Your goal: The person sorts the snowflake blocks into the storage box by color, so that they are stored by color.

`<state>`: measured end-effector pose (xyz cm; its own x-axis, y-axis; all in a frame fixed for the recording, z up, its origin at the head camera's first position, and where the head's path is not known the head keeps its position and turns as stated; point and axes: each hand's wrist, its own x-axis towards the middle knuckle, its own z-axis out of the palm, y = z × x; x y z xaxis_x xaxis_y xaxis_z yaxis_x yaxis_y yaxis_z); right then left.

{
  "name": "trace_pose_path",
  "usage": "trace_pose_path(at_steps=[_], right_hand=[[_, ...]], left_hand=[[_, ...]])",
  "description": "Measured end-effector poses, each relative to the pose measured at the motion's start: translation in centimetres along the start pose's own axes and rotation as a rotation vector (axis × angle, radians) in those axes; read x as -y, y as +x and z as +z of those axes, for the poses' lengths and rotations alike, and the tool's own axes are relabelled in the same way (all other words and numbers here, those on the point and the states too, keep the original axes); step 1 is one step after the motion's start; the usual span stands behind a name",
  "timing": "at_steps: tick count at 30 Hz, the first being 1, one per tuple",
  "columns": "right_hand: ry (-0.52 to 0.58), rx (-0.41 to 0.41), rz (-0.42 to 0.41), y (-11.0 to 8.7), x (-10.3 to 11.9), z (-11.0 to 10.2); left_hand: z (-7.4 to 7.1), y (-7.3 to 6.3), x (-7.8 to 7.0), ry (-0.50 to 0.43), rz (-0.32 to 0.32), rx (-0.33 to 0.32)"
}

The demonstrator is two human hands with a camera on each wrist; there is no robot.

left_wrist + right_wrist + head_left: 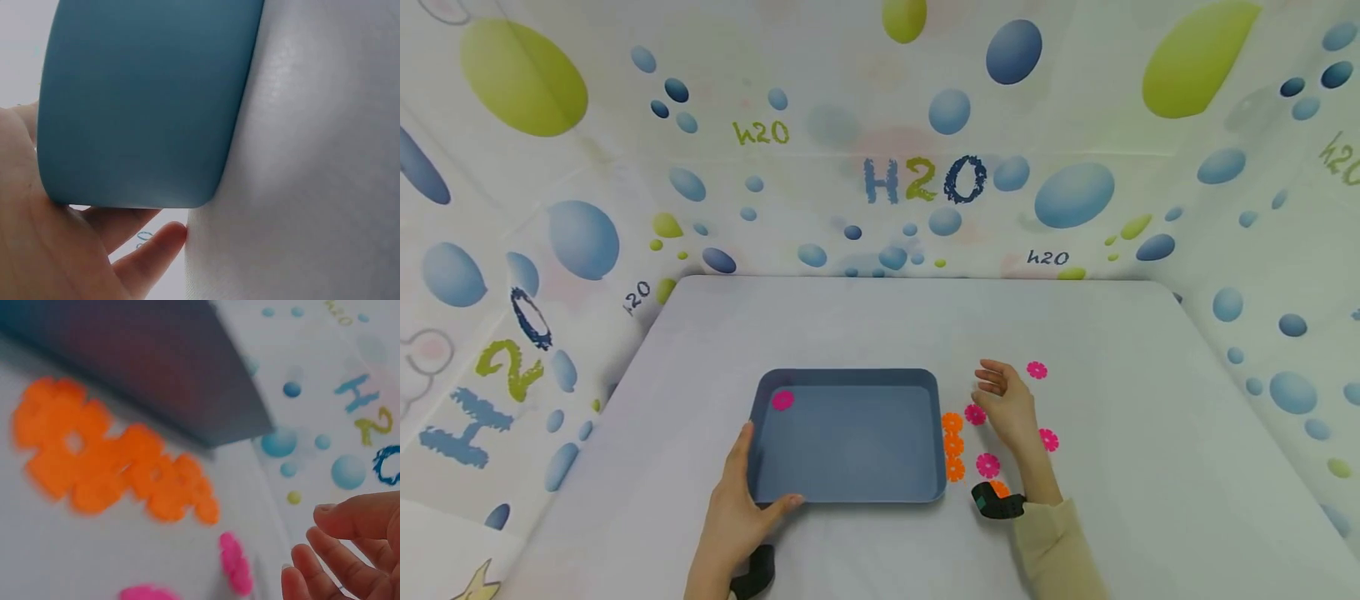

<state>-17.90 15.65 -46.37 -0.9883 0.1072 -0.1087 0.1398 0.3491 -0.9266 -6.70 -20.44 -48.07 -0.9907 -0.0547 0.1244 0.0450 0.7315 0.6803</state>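
A blue-grey rectangular tray [850, 450] sits on the white table. Round its near left corner lies my left hand [739, 504], fingers along the left side and thumb against the front wall; the left wrist view shows the tray's outer wall [150, 112] beside the palm. Inside the tray, toward the far left corner, is a pink flower-shaped piece [783, 401]. Right of the tray hovers my right hand [1009, 410], fingers loosely bent, with nothing between thumb and fingers [337, 562]. Just below it is another pink flower piece [975, 415].
Orange flower pieces [953, 446] form a column against the tray's right side. Several more pink flower pieces [988, 465] are scattered around my right forearm, and an orange one [999, 489] is partly hidden by the wrist camera [996, 502]. A patterned cloth backdrop [820, 183] surrounds the table.
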Motion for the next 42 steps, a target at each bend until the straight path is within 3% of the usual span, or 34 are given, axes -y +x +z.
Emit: trace_pose_path(at_steps=[7, 25, 35, 42], right_hand=[[-0.198, 0.014, 0.036, -0.8, -1.7, 0.4], [-0.347, 0.009, 0.027, -1.5, -1.8, 0.3], [-0.333, 0.052, 0.082, -1.2, -1.2, -1.1], [-0.133, 0.089, 0.083, -0.2, -0.3, -1.2]], left_hand=[[0.1, 0.0, 0.2, -0.012, -0.003, 0.0], [0.0, 0.0, -0.1, -0.017, -0.012, 0.012], [-0.1, 0.0, -0.1, -0.03, -0.036, 0.024], [-0.2, 0.1, -0.2, -0.033, -0.077, 0.056]])
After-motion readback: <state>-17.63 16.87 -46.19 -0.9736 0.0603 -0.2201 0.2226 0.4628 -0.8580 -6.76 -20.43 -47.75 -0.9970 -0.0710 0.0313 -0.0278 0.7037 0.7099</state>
